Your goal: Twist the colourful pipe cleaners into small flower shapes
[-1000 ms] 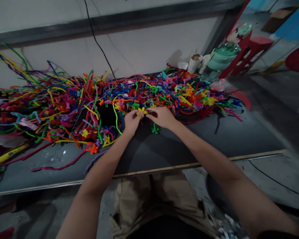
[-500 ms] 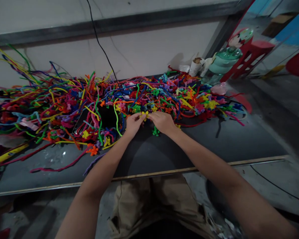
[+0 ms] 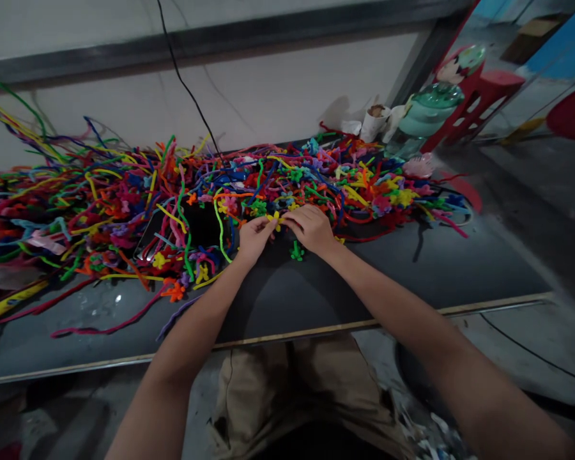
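Both my hands meet over the dark table (image 3: 393, 281) at the near edge of a big heap of coloured pipe cleaners (image 3: 124, 198). My left hand (image 3: 252, 237) and my right hand (image 3: 312, 229) are closed in a pinch on a small yellow pipe-cleaner flower (image 3: 275, 220) held between them. A small green pipe-cleaner flower (image 3: 296, 250) lies on the table just under my right wrist. Other little twisted flowers in yellow, orange and purple are scattered through the heap.
A dark phone (image 3: 199, 227) lies half buried in the heap left of my hands. At the back right stand a paper roll (image 3: 374, 121), a green glass jar (image 3: 426, 112) and a red stool (image 3: 479, 96). A black cable (image 3: 186, 83) runs down the wall.
My hands have stayed together on the yellow flower, with small finger movements. The view has shifted slightly.
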The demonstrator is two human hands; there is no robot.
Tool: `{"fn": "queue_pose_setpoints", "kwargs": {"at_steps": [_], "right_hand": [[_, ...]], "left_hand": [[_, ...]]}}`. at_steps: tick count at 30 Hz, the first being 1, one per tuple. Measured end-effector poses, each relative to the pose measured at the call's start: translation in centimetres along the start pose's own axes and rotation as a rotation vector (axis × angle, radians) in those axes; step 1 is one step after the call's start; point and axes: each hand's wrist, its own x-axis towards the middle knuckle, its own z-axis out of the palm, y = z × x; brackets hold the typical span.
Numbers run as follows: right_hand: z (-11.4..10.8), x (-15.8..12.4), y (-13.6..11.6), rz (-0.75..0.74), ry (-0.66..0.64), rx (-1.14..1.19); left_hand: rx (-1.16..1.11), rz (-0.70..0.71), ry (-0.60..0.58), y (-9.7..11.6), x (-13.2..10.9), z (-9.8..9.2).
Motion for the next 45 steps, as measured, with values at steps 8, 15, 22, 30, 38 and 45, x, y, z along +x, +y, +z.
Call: {"fn": "queue_pose_setpoints", "kwargs": {"at_steps": [8,15,22,30,38,45], "right_hand": [[0.3,-0.3,0.4,0.012,-0.006,-0.008],[0.0,-0.3,0.1,-0.016,0.005,-0.015],[-0.1,-0.4,0.2,-0.024,-0.020,-0.042],[0.1,-0.6,0.1,-0.041,0.039,0.145],[-0.4,0.2,0.1,0.408,-0.174,0.949],[0.1,0.3,1.0,0.591,-0.205,1.226]], "left_hand": [[0.017,0.014,-0.005,-0.3,0.0,0.0],[0.007,0.026,-0.029,-0.2,0.0,0.0],[0.025,0.063,-0.038,-0.4,0.0,-0.2],[0.139,0.159,-0.020,-1.0,0.2,-0.4],[0.046,0.145,-0.037,-0.7,0.0,-0.1],[0.032,0.135,-0.128,-0.6,-0.3,0.0]]}}
